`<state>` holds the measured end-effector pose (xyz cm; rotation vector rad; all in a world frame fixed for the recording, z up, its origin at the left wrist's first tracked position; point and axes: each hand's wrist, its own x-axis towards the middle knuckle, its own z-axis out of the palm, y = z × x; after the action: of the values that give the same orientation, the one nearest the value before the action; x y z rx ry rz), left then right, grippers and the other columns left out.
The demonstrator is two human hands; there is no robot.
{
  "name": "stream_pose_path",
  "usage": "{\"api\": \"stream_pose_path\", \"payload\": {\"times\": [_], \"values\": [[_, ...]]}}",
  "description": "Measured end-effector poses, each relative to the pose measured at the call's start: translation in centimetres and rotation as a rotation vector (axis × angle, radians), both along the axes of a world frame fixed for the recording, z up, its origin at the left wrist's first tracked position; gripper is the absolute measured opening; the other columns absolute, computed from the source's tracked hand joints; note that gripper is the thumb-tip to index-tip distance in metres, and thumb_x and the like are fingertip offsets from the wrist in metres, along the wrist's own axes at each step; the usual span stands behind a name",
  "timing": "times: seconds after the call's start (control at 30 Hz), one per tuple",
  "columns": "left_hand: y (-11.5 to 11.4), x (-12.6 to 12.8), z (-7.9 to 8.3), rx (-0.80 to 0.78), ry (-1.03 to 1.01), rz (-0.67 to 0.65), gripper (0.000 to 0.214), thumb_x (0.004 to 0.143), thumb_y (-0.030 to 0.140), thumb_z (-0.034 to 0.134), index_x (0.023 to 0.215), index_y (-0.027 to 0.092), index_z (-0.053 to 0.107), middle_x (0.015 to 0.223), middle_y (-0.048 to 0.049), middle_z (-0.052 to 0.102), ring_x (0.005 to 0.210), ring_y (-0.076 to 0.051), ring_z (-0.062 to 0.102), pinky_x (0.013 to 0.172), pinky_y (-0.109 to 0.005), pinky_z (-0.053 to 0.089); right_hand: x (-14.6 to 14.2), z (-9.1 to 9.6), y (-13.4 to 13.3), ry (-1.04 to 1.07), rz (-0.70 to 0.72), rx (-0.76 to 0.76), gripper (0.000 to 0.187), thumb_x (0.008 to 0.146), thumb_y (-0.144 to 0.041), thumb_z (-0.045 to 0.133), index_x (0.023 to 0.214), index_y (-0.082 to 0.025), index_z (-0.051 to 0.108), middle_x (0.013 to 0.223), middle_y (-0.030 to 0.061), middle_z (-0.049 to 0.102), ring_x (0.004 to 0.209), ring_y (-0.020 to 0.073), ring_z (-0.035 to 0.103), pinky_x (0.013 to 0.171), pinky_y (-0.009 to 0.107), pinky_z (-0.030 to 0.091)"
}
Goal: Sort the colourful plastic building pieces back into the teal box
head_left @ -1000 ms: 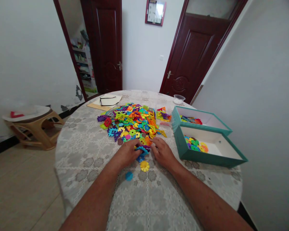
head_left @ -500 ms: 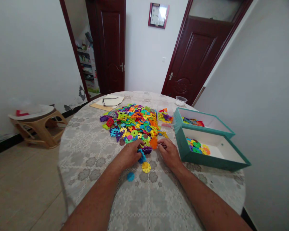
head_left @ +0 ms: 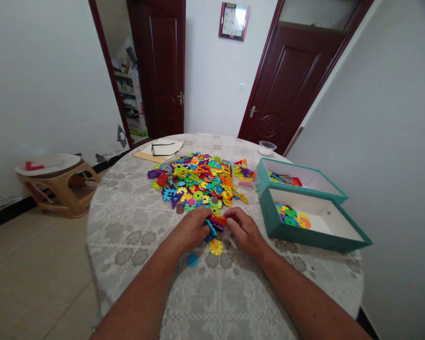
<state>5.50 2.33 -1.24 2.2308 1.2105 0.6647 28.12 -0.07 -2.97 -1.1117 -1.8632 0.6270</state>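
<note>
My left hand [head_left: 191,228] and my right hand [head_left: 243,229] meet over a small cluster of joined plastic discs [head_left: 215,223], blue, purple and orange. Both hands pinch this cluster just above the tablecloth. A loose yellow disc [head_left: 216,246] lies right below it, and a blue disc [head_left: 192,259] lies nearer me by my left forearm. Just beyond my hands spreads a big pile of colourful interlocking discs [head_left: 196,182].
Two teal boxes [head_left: 269,217] with several discs inside stand to the right. Glasses on paper [head_left: 162,148] and a small clear bowl [head_left: 267,147] sit at the round table's far side. A wooden stool [head_left: 56,182] stands on the floor at left.
My right hand took an orange disc from the pile's edge and brought it back against the cluster held in my left hand. Both hands drew slightly nearer to me.
</note>
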Motion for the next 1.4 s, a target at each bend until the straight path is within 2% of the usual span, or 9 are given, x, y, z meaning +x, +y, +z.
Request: {"api": "stream_pose_path", "payload": {"times": [0.17, 0.3, 0.5, 0.7, 0.83, 1.03, 1.17, 1.27, 1.4], "values": [[0.0, -0.5, 0.7, -0.04, -0.042, 0.109, 0.024, 0.074, 0.006, 0.058, 0.09, 0.021, 0.068, 0.093, -0.0075, 0.072, 0.094, -0.026, 0.065, 0.087, -0.036, 0.047, 0.4, -1.4, 1.5, -0.306, -0.061, 0.215, 0.054, 0.087, -0.003, 0.049, 0.133, -0.024, 0.067, 0.129, 0.0096, 0.069, 0.121, 0.0256, 0.058, 0.107, 0.044, 0.044], [0.3, -1.0, 0.6, -0.038, -0.029, 0.191, 0.016, 0.074, 0.01, 0.061, 0.083, 0.022, 0.067, 0.087, -0.0076, 0.071, 0.091, -0.029, 0.066, 0.092, -0.041, 0.047, -0.4, -2.4, 1.6, -0.521, -0.067, 0.19, 0.058, 0.085, 0.0, 0.053, 0.133, -0.027, 0.069, 0.134, 0.0104, 0.066, 0.128, 0.029, 0.053, 0.109, 0.048, 0.042], [0.6, -1.0, 0.3, -0.05, -0.048, 0.227, 0.013, 0.075, 0.01, 0.064, 0.08, 0.022, 0.066, 0.089, -0.0077, 0.073, 0.092, -0.028, 0.065, 0.096, -0.042, 0.046, -0.7, -2.3, 1.6, -0.324, -0.063, 0.185, 0.042, 0.091, -0.008, 0.056, 0.126, -0.025, 0.073, 0.125, 0.0107, 0.068, 0.12, 0.0261, 0.059, 0.106, 0.045, 0.048], [0.2, -0.6, 0.8, -0.085, -0.113, 0.123, 0.014, 0.077, 0.012, 0.058, 0.084, 0.021, 0.067, 0.086, -0.0064, 0.072, 0.086, -0.025, 0.064, 0.08, -0.035, 0.045, 0.3, -1.6, 1.8, -0.033, -0.159, 0.121, 0.017, 0.097, -0.025, 0.059, 0.105, -0.023, 0.073, 0.106, 0.0067, 0.068, 0.101, 0.022, 0.065, 0.091, 0.036, 0.054], [0.2, -0.3, 0.7, -0.117, -0.135, 0.097, 0.017, 0.078, 0.014, 0.057, 0.089, 0.02, 0.069, 0.088, -0.0058, 0.073, 0.083, -0.022, 0.064, 0.074, -0.032, 0.044, 0.0, -1.2, 1.2, 0.137, -0.249, 0.017, 0.039, 0.095, -0.028, 0.061, 0.133, -0.021, 0.062, 0.103, 0.0039, 0.067, 0.09, 0.0193, 0.065, 0.083, 0.033, 0.054], [-0.2, 0.5, 0.5, -0.058, -0.113, 0.093, 0.028, 0.076, 0.009, 0.056, 0.098, 0.021, 0.067, 0.094, -0.0051, 0.073, 0.09, -0.023, 0.066, 0.078, -0.032, 0.045, -0.8, 1.2, -0.6, -0.03, 0.01, 0.091, 0.027, 0.097, -0.019, 0.054, 0.118, -0.024, 0.072, 0.109, 0.006, 0.07, 0.102, 0.021, 0.065, 0.092, 0.034, 0.053], [-0.4, 1.0, 0.4, -0.047, -0.144, 0.025, 0.036, 0.075, 0.006, 0.054, 0.103, 0.022, 0.067, 0.104, -0.0049, 0.074, 0.101, -0.024, 0.066, 0.087, -0.032, 0.047, -1.2, 1.9, -1.3, -0.129, 0.105, 0.138, 0.043, 0.093, -0.02, 0.064, 0.135, -0.025, 0.063, 0.124, 0.0081, 0.068, 0.116, 0.024, 0.064, 0.102, 0.039, 0.052], [-0.4, 1.2, 0.4, -0.082, -0.166, 0.025, 0.041, 0.072, 0.007, 0.054, 0.108, 0.023, 0.067, 0.102, -0.0045, 0.074, 0.1, -0.025, 0.067, 0.089, -0.033, 0.048, -1.5, 1.5, -1.4, -0.218, 0.092, 0.157, 0.06, 0.086, -0.019, 0.072, 0.143, -0.027, 0.056, 0.134, 0.0099, 0.064, 0.124, 0.0265, 0.06, 0.108, 0.042, 0.051], [-0.3, 1.1, 1.0, -0.158, -0.216, -0.016, 0.044, 0.072, 0.012, 0.058, 0.113, 0.023, 0.069, 0.104, -0.0051, 0.076, 0.1, -0.026, 0.068, 0.09, -0.036, 0.051, -1.7, 1.2, -1.4, -0.254, 0.045, 0.139, 0.06, 0.084, -0.012, 0.067, 0.141, -0.028, 0.057, 0.129, 0.0078, 0.064, 0.119, 0.0246, 0.062, 0.105, 0.039, 0.052]]}}
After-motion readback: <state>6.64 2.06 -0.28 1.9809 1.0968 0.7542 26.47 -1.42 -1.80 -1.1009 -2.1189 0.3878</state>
